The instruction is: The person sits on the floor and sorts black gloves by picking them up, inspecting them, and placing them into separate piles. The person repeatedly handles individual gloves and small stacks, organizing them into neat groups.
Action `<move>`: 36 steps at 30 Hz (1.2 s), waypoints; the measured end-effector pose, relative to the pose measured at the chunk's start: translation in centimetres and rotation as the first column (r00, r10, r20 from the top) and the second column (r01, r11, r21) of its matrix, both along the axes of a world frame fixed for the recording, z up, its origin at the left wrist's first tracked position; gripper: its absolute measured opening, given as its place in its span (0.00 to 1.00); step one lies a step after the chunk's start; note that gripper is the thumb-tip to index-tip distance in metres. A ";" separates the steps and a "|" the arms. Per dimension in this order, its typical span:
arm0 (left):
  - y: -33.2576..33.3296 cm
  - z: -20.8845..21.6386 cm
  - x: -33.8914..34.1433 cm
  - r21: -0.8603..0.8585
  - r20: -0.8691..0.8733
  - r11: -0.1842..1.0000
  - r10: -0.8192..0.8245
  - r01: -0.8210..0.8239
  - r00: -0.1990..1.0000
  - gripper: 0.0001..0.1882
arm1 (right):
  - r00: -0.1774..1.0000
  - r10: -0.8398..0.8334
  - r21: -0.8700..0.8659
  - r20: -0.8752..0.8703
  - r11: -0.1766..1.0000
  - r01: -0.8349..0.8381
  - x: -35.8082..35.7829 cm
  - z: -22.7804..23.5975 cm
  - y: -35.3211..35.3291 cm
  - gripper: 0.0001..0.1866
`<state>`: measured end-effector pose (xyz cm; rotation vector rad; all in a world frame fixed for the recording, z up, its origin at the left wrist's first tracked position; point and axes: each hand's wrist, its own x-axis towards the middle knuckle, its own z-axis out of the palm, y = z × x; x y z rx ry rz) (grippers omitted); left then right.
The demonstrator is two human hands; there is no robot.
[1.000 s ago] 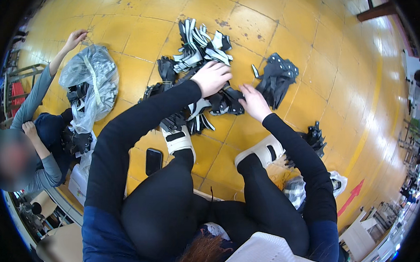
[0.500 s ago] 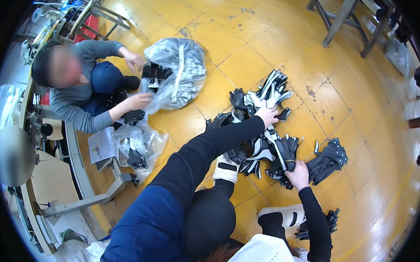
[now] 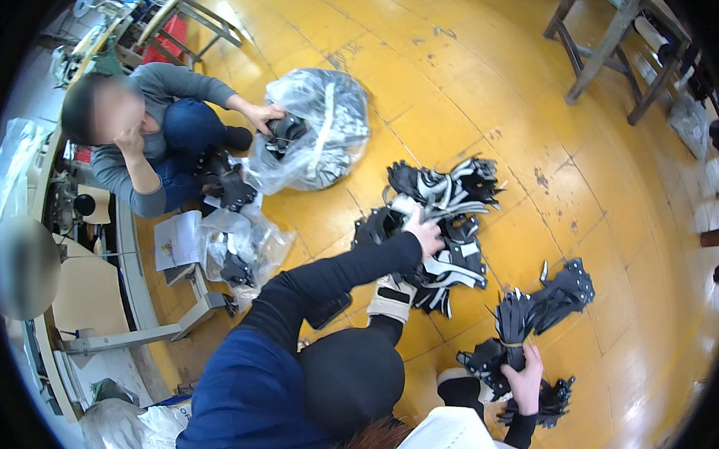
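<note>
A heap of black and white strip-like pieces (image 3: 457,256), some gathered in bundles, lies on the floor before me. My left hand (image 3: 426,233) rests on its near left side, fingers apart and touching the pieces; the fingertips are partly hidden. To the right, my right hand (image 3: 526,380) is closed round a black bundle (image 3: 512,330) bound with a thin band at its middle. Small light dots mark the black pieces. Beyond this bundle a separate dark bundle (image 3: 567,292) lies on the floor, and another dark bundle (image 3: 556,400) sits next to my right wrist.
At the left a co-worker (image 3: 183,128) crouches, one hand in a clear plastic bag (image 3: 348,137) of similar pieces. A smaller clear bag (image 3: 256,245) and white papers (image 3: 177,240) lie nearer. A wooden stand (image 3: 601,53) is at the far right. My shoe (image 3: 391,299) borders the heap.
My right hand has drawn a banded bundle away from the heap, toward me. My left hand has shifted left and nearer on the heap. The co-worker has raised one hand to the head.
</note>
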<state>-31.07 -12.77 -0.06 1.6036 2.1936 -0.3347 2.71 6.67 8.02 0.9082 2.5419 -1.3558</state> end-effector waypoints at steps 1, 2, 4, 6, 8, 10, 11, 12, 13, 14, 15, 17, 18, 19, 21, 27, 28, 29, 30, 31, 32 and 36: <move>0.0 1.5 1.0 0.071 0.035 0.997 0.002 -0.004 0.999 0.22 | 0.999 -0.011 -0.031 0.049 0.999 0.012 -0.7 1.5 -0.4 0.23; 0.4 2.8 2.0 0.153 0.073 0.988 -0.007 -0.004 0.997 0.22 | 0.997 0.067 0.160 -0.043 0.985 -0.059 -1.2 2.1 -0.7 0.24; 2.0 4.5 2.9 0.441 0.370 0.897 -0.147 -0.033 0.917 0.20 | 0.960 0.260 0.410 -0.105 0.891 -0.196 -3.0 4.3 -1.7 0.23; 4.3 8.2 3.9 0.369 0.809 0.902 -0.194 -0.223 0.555 0.25 | 0.902 0.429 0.546 -0.057 0.769 -0.331 -5.8 7.6 -2.2 0.22; 6.0 9.3 4.7 -0.108 0.993 0.968 0.093 -0.226 -0.075 0.32 | 0.807 0.584 0.673 -0.086 0.631 -0.385 -6.7 8.1 -2.0 0.20; 5.6 8.3 6.1 -0.262 0.907 0.964 0.230 -0.045 -0.353 0.35 | 0.725 0.684 0.766 -0.074 0.505 -0.399 -7.6 9.0 -1.9 0.17; 5.5 8.8 6.6 -0.258 0.857 0.963 0.265 0.078 -0.442 0.32 | 0.705 0.706 0.815 -0.062 0.443 -0.372 -8.0 9.1 -1.5 0.16; 5.6 8.7 7.5 -0.141 0.917 0.989 0.118 -0.034 -0.380 0.31 | 0.689 0.724 0.857 -0.028 0.372 -0.357 -7.9 9.1 -1.0 0.16; 5.4 8.7 7.7 -0.149 0.934 0.984 0.108 -0.095 -0.342 0.30 | 0.681 0.732 0.880 0.004 0.322 -0.350 -8.2 9.3 -0.6 0.17; 5.3 10.1 8.8 -0.139 0.912 0.963 0.034 -0.229 -0.409 0.30 | 0.675 0.736 0.895 0.047 0.268 -0.355 -8.1 9.4 -0.1 0.17; 4.9 10.9 9.4 -0.152 0.883 0.921 -0.036 -0.358 -0.468 0.30 | 0.673 0.735 0.896 0.086 0.239 -0.375 -8.9 9.7 0.1 0.18; 5.2 8.9 9.9 -0.323 0.782 0.868 0.021 -0.377 -0.622 0.35 | 0.696 0.717 0.862 -0.043 0.379 -0.337 -11.0 10.0 -0.5 0.19; 4.9 8.1 10.3 -0.366 0.751 0.781 -0.072 -0.506 -0.656 0.34 | 0.697 0.702 0.869 -0.146 0.428 -0.249 -11.3 9.5 -1.0 0.21; 5.2 10.6 8.4 -0.401 0.784 0.838 0.106 -0.369 -0.612 0.30 | 0.698 0.682 0.876 -0.218 0.452 -0.168 -11.3 9.1 -0.6 0.23; 5.3 11.8 8.3 -0.449 0.778 0.708 0.009 -0.545 -0.628 0.31 | 0.634 0.548 0.757 -0.545 0.647 0.091 -12.4 7.8 -0.1 0.26; 5.3 12.4 8.0 -0.647 0.696 0.528 0.116 -0.550 -0.708 0.28 | 0.754 0.276 0.538 -0.596 0.834 0.120 -10.3 7.6 -0.7 0.15; 5.2 12.3 8.2 -0.672 0.673 0.511 0.121 -0.536 -0.729 0.28 | 0.772 0.266 0.516 -0.577 0.852 0.091 -10.3 7.5 -1.2 0.14; 5.3 12.0 8.4 -0.695 0.650 0.493 0.121 -0.523 -0.750 0.28 | 0.789 0.263 0.496 -0.556 0.866 0.060 -10.3 7.1 -1.7 0.14; 4.9 11.4 8.4 -0.691 0.662 0.497 0.142 -0.525 -0.736 0.28 | 0.786 0.218 0.446 -0.579 0.892 0.081 -10.2 6.7 -2.3 0.14; 4.9 11.3 8.6 -0.681 0.673 0.499 0.140 -0.535 -0.726 0.28 | 0.787 0.234 0.451 -0.571 0.890 0.063 -10.1 6.4 -2.4 0.15; 4.7 11.5 8.5 -0.671 0.688 0.500 0.143 -0.547 -0.712 0.28 | 0.803 0.226 0.460 -0.551 0.886 0.065 -10.1 6.4 -2.7 0.14; 5.0 11.8 8.4 -0.630 0.718 0.567 0.167 -0.530 -0.676 0.26 | 0.810 0.283 0.479 -0.513 0.878 -0.003 -10.0 5.7 -3.4 0.12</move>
